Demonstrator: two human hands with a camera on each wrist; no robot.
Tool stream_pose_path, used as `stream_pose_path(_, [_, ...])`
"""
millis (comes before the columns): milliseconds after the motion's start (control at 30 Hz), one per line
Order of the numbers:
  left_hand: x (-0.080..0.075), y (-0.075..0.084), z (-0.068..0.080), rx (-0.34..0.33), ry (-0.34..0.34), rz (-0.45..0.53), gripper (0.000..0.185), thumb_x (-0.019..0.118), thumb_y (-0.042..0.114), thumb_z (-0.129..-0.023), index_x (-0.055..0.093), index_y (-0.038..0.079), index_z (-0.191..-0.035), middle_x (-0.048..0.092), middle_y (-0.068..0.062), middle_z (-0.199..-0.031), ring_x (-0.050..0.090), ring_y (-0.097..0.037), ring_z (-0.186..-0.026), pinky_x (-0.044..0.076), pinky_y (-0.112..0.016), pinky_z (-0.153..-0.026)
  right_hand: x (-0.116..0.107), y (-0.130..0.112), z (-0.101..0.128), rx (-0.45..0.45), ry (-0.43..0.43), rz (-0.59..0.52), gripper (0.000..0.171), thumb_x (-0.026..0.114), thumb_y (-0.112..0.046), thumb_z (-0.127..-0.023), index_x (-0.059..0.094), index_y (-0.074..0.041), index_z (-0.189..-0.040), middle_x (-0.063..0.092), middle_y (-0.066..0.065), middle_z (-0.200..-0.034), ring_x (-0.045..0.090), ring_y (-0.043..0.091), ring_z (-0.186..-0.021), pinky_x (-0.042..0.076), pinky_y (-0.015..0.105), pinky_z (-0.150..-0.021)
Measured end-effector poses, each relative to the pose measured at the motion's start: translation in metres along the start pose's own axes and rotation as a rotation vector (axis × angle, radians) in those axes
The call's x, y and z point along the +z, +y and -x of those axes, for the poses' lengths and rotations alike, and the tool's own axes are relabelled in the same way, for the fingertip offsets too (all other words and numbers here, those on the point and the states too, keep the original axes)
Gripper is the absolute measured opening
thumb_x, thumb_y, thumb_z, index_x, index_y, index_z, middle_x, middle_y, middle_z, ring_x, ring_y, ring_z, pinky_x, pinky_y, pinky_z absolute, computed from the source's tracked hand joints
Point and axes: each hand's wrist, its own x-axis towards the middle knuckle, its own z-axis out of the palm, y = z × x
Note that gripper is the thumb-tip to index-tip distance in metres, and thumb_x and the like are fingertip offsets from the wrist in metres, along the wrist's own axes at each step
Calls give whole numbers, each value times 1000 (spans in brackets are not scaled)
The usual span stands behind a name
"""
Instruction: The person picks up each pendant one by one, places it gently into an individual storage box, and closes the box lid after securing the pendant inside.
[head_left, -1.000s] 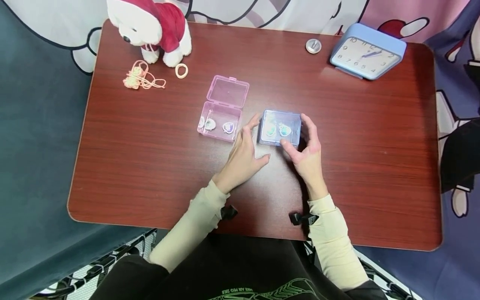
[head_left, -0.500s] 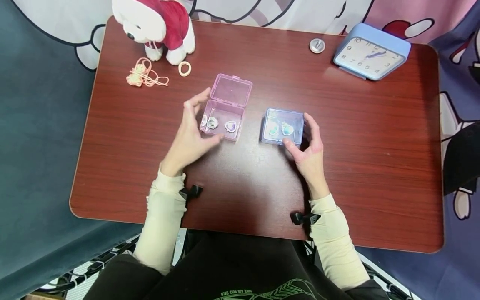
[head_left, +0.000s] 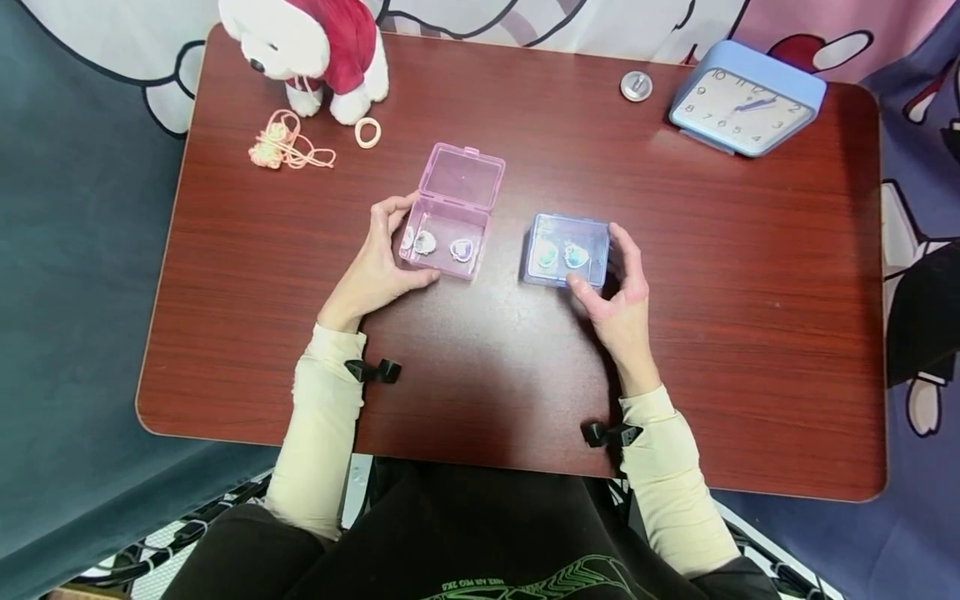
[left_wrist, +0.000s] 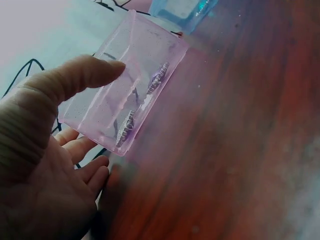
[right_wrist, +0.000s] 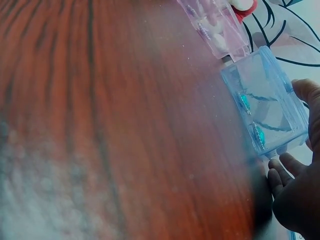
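An open pink plastic box sits mid-table on the brown table, its lid tipped back, with small heart-shaped charms inside. My left hand grips its base, thumb at the near edge and fingers at the left side. The left wrist view shows the thumb over the pink box. A closed blue box with two teal charms lies to the right. My right hand holds it between thumb and fingers. In the right wrist view the blue box stands beside my right hand.
A white plush dog in a red top stands at the back left, with a pink cord and a small ring beside it. A blue clock and a round metal piece are at the back right.
My left hand left the blue box, swung left and took hold of the pink box's base. My right hand stayed on the blue box.
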Motion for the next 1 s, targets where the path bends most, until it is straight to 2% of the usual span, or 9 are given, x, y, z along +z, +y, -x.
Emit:
stream_pose_path(100, [-1, -1, 0, -14, 3, -1, 89, 83, -15, -75, 26, -3, -144, 39, -23, -164, 44, -38, -143, 28, -32, -117, 0, -5, -1, 9, -14, 26, 78, 80, 5, -84, 43, 10, -152, 55, 35, -142, 57, 42, -124, 43, 31, -105])
stream_pose_path(200, [-2, -1, 1, -23, 5, -4, 87, 82, -13, -76, 27, -2, -142, 41, -22, -163, 45, -37, -142, 29, -33, -117, 0, -12, -4, -10, -14, 101, 77, 81, 4, -83, 45, 10, -151, 53, 34, -142, 57, 43, -125, 43, 34, -108])
stream_pose_path(267, [-3, 0, 1, -25, 4, -3, 86, 82, -13, -77, 27, -2, -142, 41, -21, -163, 45, -36, -143, 29, -32, -117, 1, -14, -9, -58, 17, 159, 73, 82, 0, -83, 50, 8, -148, 54, 31, -143, 57, 40, -128, 44, 37, -110])
stream_pose_path(367, [-4, 0, 1, -27, 6, -1, 85, 82, -12, -77, 27, -1, -141, 41, -20, -164, 44, -35, -144, 28, -32, -118, 8, -16, -23, -154, 83, 189, 62, 82, -6, -83, 60, 4, -141, 60, 22, -142, 57, 31, -130, 44, 41, -112])
stream_pose_path(467, [-6, 0, 1, -29, 10, -2, 85, 82, -12, -78, 27, -1, -141, 40, -20, -164, 43, -34, -146, 28, -32, -118, 24, -26, -43, -211, 54, 193, 54, 80, -12, -88, 65, -1, -139, 66, 15, -138, 60, 26, -129, 45, 42, -112])
stream_pose_path(567, [-6, -1, 2, -36, 8, -9, 85, 82, -11, -78, 27, -1, -142, 39, -20, -164, 40, -33, -148, 27, -33, -119, 46, -42, -65, -113, -88, 204, 53, 76, -18, -94, 63, -4, -143, 68, 15, -137, 64, 27, -128, 48, 40, -112])
stream_pose_path(700, [-5, -1, 2, -32, -10, -21, 86, 82, -10, -78, 27, -1, -144, 37, -20, -164, 36, -31, -152, 25, -32, -120, 73, -56, -92, 105, -254, 286, 57, 66, -28, -100, 55, -5, -151, 63, 15, -147, 63, 26, -133, 48, 32, -112])
stream_pose_path(867, [-4, -2, 1, -16, -16, -36, 87, 83, -10, -78, 27, -2, -145, 38, -21, -163, 33, -30, -154, 23, -32, -122, 93, -60, -119, 305, -358, 440, 67, 58, -39, -103, 44, -5, -159, 54, 14, -157, 56, 22, -141, 41, 28, -118])
stream_pose_path(1000, [-6, -1, 2, -8, -10, -42, 87, 83, -10, -78, 27, -3, -145, 39, -21, -163, 33, -29, -155, 23, -31, -123, 101, -61, -127, 354, -392, 494, 71, 57, -43, -103, 40, -5, -161, 55, 13, -157, 53, 19, -144, 36, 26, -120])
